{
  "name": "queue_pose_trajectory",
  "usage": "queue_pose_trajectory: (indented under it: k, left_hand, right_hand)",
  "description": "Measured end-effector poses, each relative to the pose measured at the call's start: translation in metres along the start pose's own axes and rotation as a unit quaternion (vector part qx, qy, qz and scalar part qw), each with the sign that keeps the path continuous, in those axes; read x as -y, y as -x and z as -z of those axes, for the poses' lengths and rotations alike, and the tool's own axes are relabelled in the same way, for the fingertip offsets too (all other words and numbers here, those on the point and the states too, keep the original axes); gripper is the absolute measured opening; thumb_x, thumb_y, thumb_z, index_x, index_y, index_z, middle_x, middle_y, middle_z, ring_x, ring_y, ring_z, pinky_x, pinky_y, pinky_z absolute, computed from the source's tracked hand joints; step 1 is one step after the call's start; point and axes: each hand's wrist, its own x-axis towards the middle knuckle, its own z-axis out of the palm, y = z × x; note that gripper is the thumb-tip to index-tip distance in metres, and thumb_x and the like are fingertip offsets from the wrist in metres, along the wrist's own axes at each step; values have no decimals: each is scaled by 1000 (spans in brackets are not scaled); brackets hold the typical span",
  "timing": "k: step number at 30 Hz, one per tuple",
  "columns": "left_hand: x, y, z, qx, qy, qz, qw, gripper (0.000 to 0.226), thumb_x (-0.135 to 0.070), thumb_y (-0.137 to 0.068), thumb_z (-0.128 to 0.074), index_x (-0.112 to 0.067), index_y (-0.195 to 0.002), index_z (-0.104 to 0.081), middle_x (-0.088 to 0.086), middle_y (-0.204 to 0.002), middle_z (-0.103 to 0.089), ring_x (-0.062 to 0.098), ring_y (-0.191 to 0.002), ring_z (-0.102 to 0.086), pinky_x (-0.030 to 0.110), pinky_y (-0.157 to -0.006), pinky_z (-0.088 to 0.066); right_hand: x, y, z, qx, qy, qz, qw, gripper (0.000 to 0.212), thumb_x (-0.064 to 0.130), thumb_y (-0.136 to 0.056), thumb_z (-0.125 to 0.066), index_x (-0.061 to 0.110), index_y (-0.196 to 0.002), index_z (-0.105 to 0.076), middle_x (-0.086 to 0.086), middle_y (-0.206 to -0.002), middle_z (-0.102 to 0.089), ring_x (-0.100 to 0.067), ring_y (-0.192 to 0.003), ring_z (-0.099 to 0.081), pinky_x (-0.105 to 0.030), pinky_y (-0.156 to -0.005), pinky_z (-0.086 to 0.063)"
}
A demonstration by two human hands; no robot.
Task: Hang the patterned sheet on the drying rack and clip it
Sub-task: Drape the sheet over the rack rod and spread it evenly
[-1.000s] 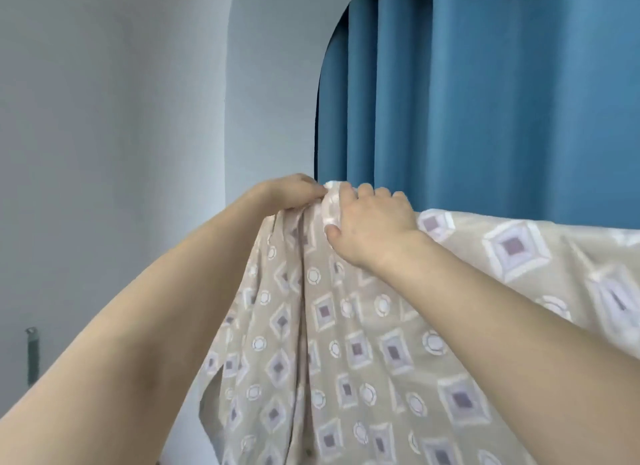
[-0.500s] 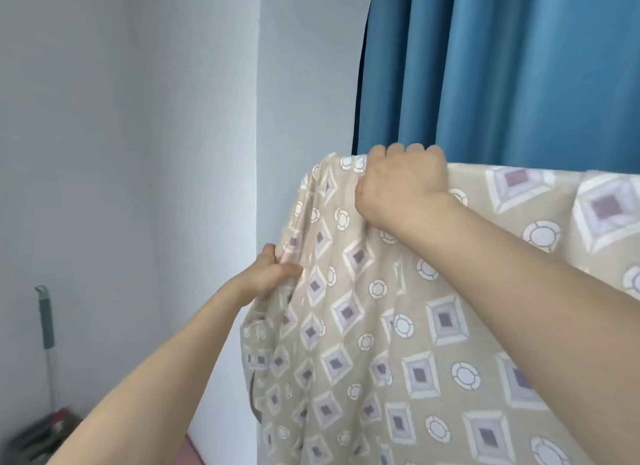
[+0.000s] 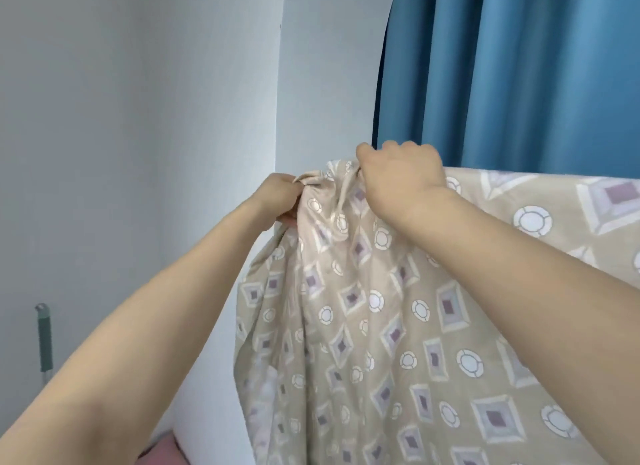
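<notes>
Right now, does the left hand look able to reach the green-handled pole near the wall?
Probably not at once. The left hand grips the bunched corner of the patterned sheet up high, while the green-handled pole stands apart, far lower left; nothing blocks the way.

Both bare arms reached up and forward. The left hand (image 3: 277,196) pinched cloth between curled fingers. The right hand (image 3: 398,177) gripped knuckles-up, fingers curled over.
</notes>
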Motion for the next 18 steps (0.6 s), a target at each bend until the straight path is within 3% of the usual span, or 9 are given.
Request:
queue_pose_trajectory:
  k: [3,7,9,11,13,15,16,18]
  left_hand:
    - [-31,-39,-3,-21,44,-60,997,20,-14,-92,-49,-11,-74,-56,9,-69,-52,20,-59,-49,23,-51,-37]
    - [-81,-79,-17,-28,174,-108,978,34,-20,-90,-57,-20,-58,-45,-1,-54,-48,13,-41,-43,17,-40,-28]
    - [-100,-97,-29,-12,204,-110,973,43,-16,-88,-59,-22,-51,-37,-6,-44,-40,12,-35,-34,17,-41,-23]
    - [-104,-111,-46,22,175,-96,980,43,-11,-88,-60,-21,-53,-38,-6,-42,-41,12,-35,-36,16,-40,-27]
    - [-97,-118,-64,121,84,-67,987,20,-11,-89,-59,-16,-70,-55,2,-62,-58,17,-56,-54,21,-48,-42]
    - [-80,-109,-74,289,-25,-32,956,7,-13,-95,-56,-11,-94,-62,6,-87,-69,20,-76,-66,26,-62,-55]
    - [-70,-101,-74,356,-65,-19,932,9,-12,-96,-54,-8,-98,-62,4,-87,-72,18,-77,-70,25,-63,-57]
    - [-54,-78,-69,420,-98,-7,902,5,-7,-84,-60,-6,-89,-60,0,-70,-71,12,-63,-68,20,-56,-54]
  right_hand:
    - [-5,-19,12,20,-7,-42,999,18,-2,-83,-45,12,-92,-38,-1,-71,-36,-27,-73,-42,-27,-51,-23]
    - [-19,-38,20,10,-11,-118,993,17,-2,-85,-45,11,-96,-43,-4,-85,-44,-29,-82,-46,-34,-66,-33]
    - [-33,-43,20,4,8,-166,986,19,-1,-86,-44,9,-102,-47,-8,-96,-51,-30,-85,-48,-35,-66,-32]
    - [-44,-45,21,51,49,-211,975,20,1,-86,-46,10,-102,-51,-5,-91,-52,-28,-82,-46,-33,-61,-31]
    - [-50,-42,19,122,78,-240,960,13,4,-85,-48,13,-94,-52,-2,-81,-45,-27,-81,-47,-31,-63,-34]
    - [-49,-40,14,140,57,-227,962,6,6,-85,-47,12,-84,-49,-1,-78,-45,-27,-80,-50,-32,-67,-37]
    - [-46,-39,12,126,24,-194,973,6,9,-88,-46,11,-85,-52,-2,-82,-50,-27,-81,-51,-32,-69,-40]
    - [-34,-38,7,116,-83,-115,983,19,24,-96,-41,14,-97,-58,-1,-98,-59,-26,-89,-55,-33,-76,-46]
